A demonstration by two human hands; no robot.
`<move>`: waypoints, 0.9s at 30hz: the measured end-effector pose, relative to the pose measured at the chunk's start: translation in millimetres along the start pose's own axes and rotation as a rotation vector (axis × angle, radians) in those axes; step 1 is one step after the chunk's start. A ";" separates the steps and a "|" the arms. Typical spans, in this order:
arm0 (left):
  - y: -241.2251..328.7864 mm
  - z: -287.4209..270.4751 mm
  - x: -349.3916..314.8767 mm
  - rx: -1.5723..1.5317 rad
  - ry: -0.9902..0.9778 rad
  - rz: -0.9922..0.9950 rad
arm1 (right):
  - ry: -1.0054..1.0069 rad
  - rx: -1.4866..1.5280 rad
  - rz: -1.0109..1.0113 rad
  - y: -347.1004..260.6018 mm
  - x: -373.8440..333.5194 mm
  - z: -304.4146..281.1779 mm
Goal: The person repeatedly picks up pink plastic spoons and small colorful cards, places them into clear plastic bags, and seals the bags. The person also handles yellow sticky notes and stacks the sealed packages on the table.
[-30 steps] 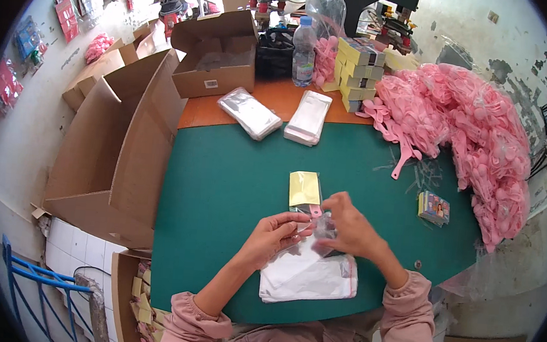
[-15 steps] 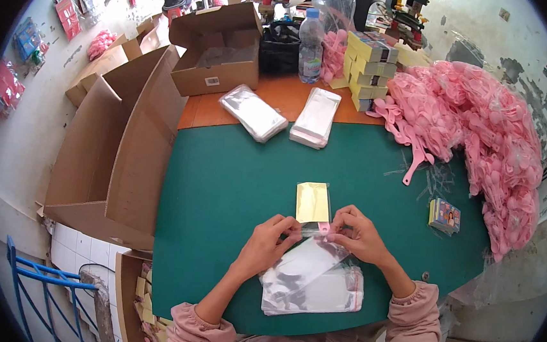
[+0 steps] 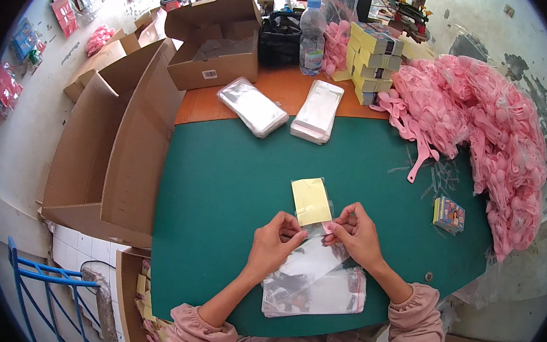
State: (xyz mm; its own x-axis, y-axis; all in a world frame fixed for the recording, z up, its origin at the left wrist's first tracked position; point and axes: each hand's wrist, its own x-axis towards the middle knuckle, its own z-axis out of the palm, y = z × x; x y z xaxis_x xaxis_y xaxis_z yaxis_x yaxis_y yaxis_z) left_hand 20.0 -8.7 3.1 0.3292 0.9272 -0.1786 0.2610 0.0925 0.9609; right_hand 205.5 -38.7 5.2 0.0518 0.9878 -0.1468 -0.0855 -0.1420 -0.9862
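Pinching clear film [image 3: 316, 230] by the near edge of the yellow card [image 3: 311, 201], left hand [image 3: 274, 242] and right hand [image 3: 357, 235] each clamp their grip above the counter [image 3: 235, 168], near middle; uneven pulling could crease the film.

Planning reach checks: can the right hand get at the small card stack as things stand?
Probably yes: only green tabletop lies between the right hand and the small card stack, though the hand is busy at the clear bag.
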 end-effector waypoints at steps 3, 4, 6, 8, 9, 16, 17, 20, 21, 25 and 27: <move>3.9 1.7 0.0 -0.062 0.022 0.004 | -0.041 -0.007 -0.006 3.3 0.3 -1.6; 5.3 1.7 -0.2 -0.085 0.033 -0.011 | -0.043 -0.006 -0.005 3.3 0.5 -1.1; 2.9 1.7 -0.6 -0.082 0.027 0.002 | -0.053 -0.030 0.018 1.0 0.5 0.1; 0.5 2.0 -0.4 -0.078 0.019 0.018 | -0.049 -0.022 0.023 -6.1 -0.9 4.2; -0.8 2.5 -0.1 -0.111 0.030 0.021 | -0.044 -0.015 0.028 -8.0 -1.2 5.6; -0.9 2.1 0.1 -0.058 0.030 0.112 | -0.081 -0.091 -0.016 -0.6 -2.3 1.7; -2.4 1.1 -0.4 -0.056 0.032 0.114 | -0.051 -0.185 -0.036 -5.9 -3.7 5.0; -6.0 0.3 1.1 0.050 0.031 0.175 | 0.050 -0.378 -0.152 -7.6 -6.9 9.7; -4.9 0.5 1.5 0.053 0.024 0.167 | 0.116 -0.476 -0.242 -7.4 -7.8 10.2; -2.4 0.6 1.5 0.061 0.021 0.132 | 0.122 -0.579 -0.325 -9.0 -7.7 10.6; -2.0 0.4 1.3 0.080 0.007 0.139 | 0.087 -0.675 -0.380 -4.9 -5.6 6.5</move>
State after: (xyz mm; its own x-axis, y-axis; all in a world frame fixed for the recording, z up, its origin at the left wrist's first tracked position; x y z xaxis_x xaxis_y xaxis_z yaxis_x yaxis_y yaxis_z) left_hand 20.3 -7.8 0.9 0.3608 0.9317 -0.0429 0.2846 -0.0662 0.9564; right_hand 199.2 -43.1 11.3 0.0364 0.9719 0.2324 0.5761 0.1696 -0.7996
